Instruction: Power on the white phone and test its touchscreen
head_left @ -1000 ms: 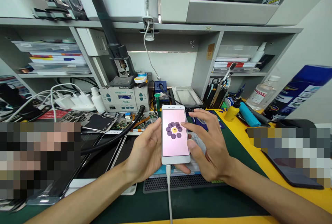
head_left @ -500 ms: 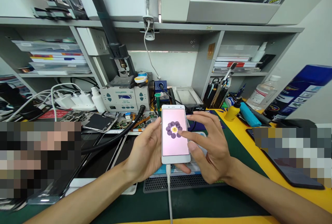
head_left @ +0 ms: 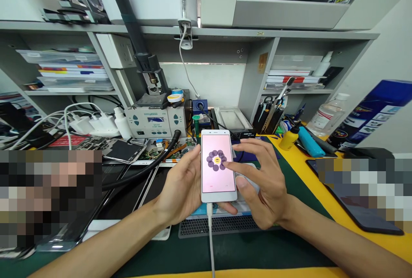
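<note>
While the phone (head_left: 206, 175) is held above the mat (head_left: 244, 248) by the left hand (head_left: 182, 183), fingers curled behind it, nothing is gripped by the right hand (head_left: 268, 185): fingers loosely spread, index at the screen (head_left: 212, 178), contact can't be told. If the cable (head_left: 211, 237) is snagged, the plug (head_left: 209, 210) could be loosened.

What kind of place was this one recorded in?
Most likely an electronics repair workshop: circuit boards lie in front of a grey control unit with a small display, and the left hand holds a white phone.
</note>
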`<state>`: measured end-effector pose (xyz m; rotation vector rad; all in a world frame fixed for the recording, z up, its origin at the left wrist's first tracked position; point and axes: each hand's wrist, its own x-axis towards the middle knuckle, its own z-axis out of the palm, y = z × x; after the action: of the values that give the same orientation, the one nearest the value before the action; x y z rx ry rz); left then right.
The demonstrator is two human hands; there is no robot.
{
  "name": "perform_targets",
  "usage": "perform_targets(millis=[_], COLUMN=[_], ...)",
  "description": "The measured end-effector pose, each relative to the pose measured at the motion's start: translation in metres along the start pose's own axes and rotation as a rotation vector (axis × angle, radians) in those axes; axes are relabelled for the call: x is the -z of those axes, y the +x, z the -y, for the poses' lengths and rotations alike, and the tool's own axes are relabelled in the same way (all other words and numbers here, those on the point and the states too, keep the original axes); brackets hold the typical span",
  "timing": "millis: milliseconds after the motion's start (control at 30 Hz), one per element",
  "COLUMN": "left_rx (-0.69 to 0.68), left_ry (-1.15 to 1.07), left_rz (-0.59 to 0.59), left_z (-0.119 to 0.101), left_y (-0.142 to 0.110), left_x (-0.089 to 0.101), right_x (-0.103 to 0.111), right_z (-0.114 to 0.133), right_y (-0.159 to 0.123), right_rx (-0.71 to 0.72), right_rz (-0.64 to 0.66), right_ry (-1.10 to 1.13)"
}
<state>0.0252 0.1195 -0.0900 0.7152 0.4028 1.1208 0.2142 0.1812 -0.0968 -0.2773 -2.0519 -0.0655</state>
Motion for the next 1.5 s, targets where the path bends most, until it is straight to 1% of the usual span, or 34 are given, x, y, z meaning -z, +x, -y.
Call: perform_targets(millis=[167, 333, 500, 933, 1167, 1367, 1500], left_rx=[0.001, -0.008, -0.005, -0.023, 0.004, 0.062, 0.062], left_ry=[-0.01, -0.008, -0.003, 0.028, 0.04, 0.026, -0.002], left_rz=[-0.02, -0.019, -0.021, 0.056, 0.028, 0.053, 0.048], left_z=[0.0004, 0.0003, 0.0003, 0.0008, 0.0018, 0.0012, 0.0008], left_y=[-0.0023, -0.0017, -0.0007, -0.003, -0.002, -0.0006, 0.0007], left_x=[-0.0015, -0.0014, -0.0009, 0.002, 0.0024, 0.0046, 0.0048], right_x=[-0.0013, -0.0017, 0.0003, 0.0019, 0.0038, 0.0052, 0.0058], right_z=[-0.0005, -0.0019, 0.0002, 0.0026, 0.0037, 0.005, 0.0047], right_y=[-0.0009, -0.003, -0.0008, -0.0005, -0.0001, -0.0002, -0.0003], right_rx=[0.03, 0.025, 0.012, -0.024, -0.004, -0.023, -0.008], right_rz=[0.042, 0.089, 0.039, -0.042, -0.061, -0.097, -0.115], right_ry=[0.03, 0.023, 0.024, -0.005, -0.008, -0.002, -0.006])
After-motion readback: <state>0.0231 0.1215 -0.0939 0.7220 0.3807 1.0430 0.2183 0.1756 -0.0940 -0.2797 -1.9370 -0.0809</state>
